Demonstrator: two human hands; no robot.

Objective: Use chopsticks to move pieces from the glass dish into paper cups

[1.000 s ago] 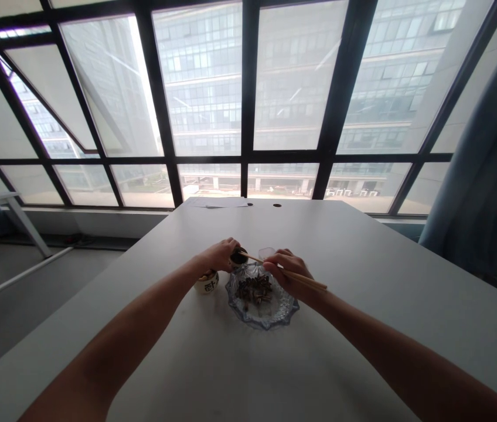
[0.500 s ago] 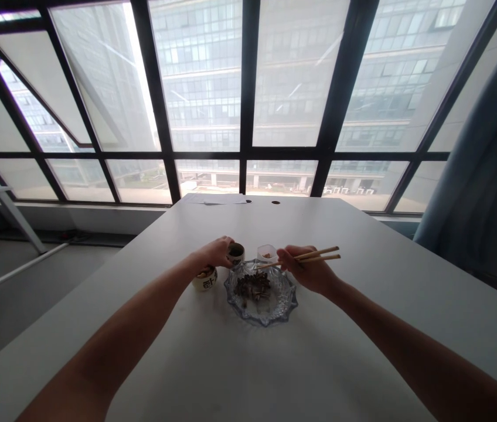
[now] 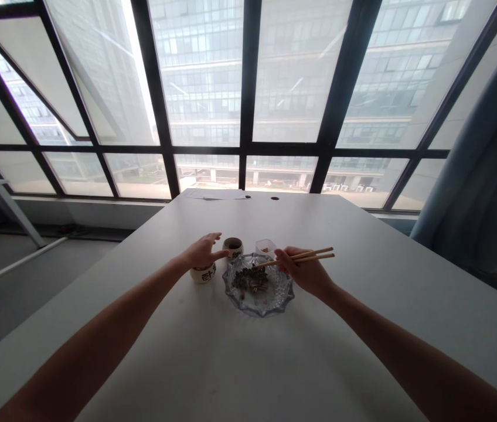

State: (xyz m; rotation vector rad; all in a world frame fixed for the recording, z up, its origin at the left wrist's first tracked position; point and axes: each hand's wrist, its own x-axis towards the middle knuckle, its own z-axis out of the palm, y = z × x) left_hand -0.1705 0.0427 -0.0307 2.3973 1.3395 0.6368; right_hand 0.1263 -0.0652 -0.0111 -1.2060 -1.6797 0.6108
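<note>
At the centre-left of the frame, the left hand (image 3: 202,252) is held with its fingers extended and its thumb spread away from them. The thumb is pointed toward the rear cup (image 3: 236,254), which is stood upright near the middle of the frame; whether its side is touched cannot be told. Dark contents can be seen through the cup's mouth, and its side is marked with dark characters. Just below the left hand, the front cup (image 3: 203,276) is partly covered from view by the hand and wrist; it too is marked with dark characters.

Right of centre, a pair of chopsticks (image 3: 321,251) is gripped between the curled fingers and thumb of the right hand (image 3: 300,268). Their tips are pointed left, over the scallop-edged glass dish (image 3: 280,293) in the middle of the frame. In the dish, a heap of small dark pieces (image 3: 248,280) is gathered toward the left and rear. Just behind the dish, a small clear container (image 3: 271,246) is placed, with a few brownish bits seen inside.

All of these are set on a white table (image 3: 213,357). White papers (image 3: 215,194) are laid at its far edge, and the upper frame is filled by dark-framed windows (image 3: 290,70).
</note>
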